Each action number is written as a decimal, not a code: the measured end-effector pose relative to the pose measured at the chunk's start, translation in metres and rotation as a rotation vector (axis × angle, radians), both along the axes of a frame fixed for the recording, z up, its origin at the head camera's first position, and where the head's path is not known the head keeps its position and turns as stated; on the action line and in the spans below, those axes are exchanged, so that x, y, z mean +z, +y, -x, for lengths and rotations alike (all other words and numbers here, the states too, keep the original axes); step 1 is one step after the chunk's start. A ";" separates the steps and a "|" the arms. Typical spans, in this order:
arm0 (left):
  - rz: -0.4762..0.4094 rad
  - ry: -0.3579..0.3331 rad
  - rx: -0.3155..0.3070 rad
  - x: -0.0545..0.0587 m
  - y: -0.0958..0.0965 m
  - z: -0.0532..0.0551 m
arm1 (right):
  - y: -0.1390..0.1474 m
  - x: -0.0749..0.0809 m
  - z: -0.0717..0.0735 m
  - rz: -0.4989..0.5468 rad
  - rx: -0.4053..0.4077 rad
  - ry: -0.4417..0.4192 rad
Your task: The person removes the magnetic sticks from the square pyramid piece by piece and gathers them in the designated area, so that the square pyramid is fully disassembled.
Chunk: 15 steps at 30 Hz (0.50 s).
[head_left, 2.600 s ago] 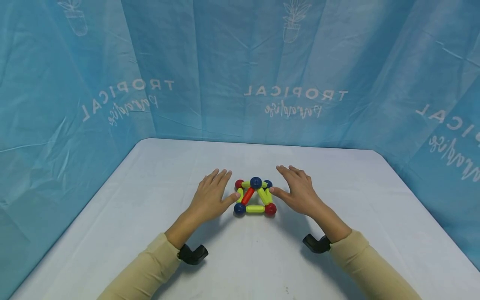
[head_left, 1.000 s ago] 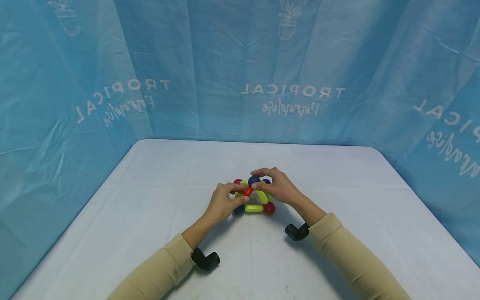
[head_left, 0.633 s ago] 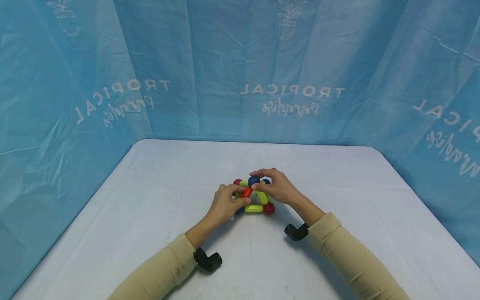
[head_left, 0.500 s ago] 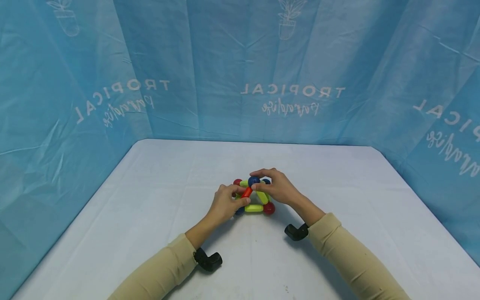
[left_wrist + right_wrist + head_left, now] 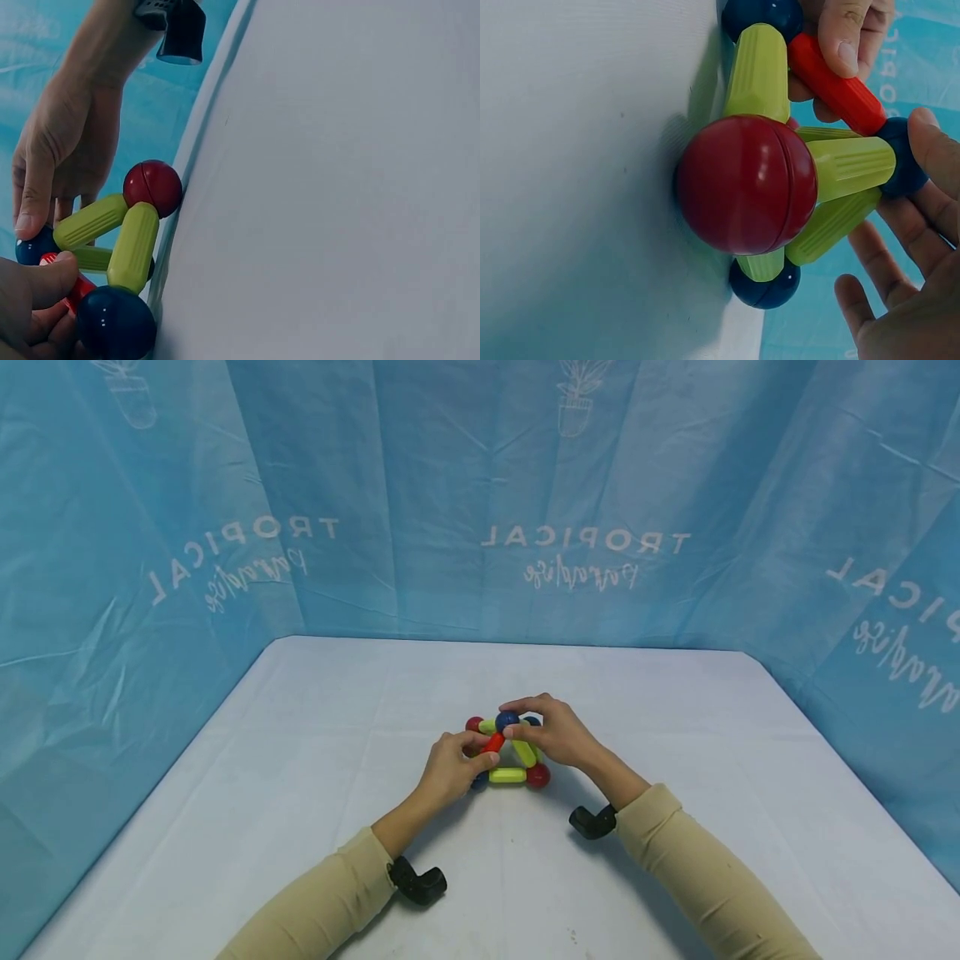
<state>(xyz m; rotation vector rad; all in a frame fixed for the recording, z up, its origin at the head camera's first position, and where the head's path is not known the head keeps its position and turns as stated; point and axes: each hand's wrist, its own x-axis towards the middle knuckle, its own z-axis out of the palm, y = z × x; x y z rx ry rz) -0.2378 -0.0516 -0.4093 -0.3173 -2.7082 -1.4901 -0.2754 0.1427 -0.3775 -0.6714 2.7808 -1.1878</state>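
A small pyramid of magnetic rods and balls stands on the white table. My left hand pinches its red rod between thumb and fingers. My right hand holds the top blue ball, thumb on the near side and a finger over the far side. The red rod's upper end meets this ball; its lower end meets a blue ball at the base. Yellow-green rods form the base and other slopes. A red ball marks the near right corner. Fingers partly cover the left side.
White cloth covers the table around the pyramid. A blue printed curtain hangs behind and along both sides. Black wrist cameras jut out beneath both forearms.
Earlier both hands hovered apart beside the pyramid, fingers spread. They came inward, the left gripping the red rod and the right the top blue ball. Over the last half second they barely move.
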 end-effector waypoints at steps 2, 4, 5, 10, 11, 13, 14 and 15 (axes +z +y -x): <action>-0.026 -0.004 0.007 0.000 0.000 -0.001 | 0.000 0.000 0.000 -0.001 0.008 0.003; -0.057 -0.006 0.018 -0.001 -0.001 -0.002 | 0.000 0.001 0.001 -0.007 0.003 0.007; -0.065 0.000 0.018 -0.001 -0.001 -0.002 | 0.000 0.001 0.001 -0.008 0.000 0.009; -0.103 0.014 0.024 0.000 -0.003 -0.005 | 0.002 0.000 0.004 -0.008 -0.022 -0.001; -0.106 0.016 0.024 -0.001 -0.003 -0.006 | 0.003 0.000 0.004 -0.010 -0.021 -0.003; -0.113 0.010 0.031 -0.001 -0.005 -0.007 | 0.003 -0.001 0.004 -0.010 -0.021 -0.013; -0.110 0.016 0.030 -0.001 -0.006 -0.008 | 0.003 -0.001 0.004 -0.006 -0.021 -0.019; -0.111 0.012 0.034 -0.001 -0.006 -0.009 | 0.003 -0.002 0.004 -0.006 -0.016 -0.017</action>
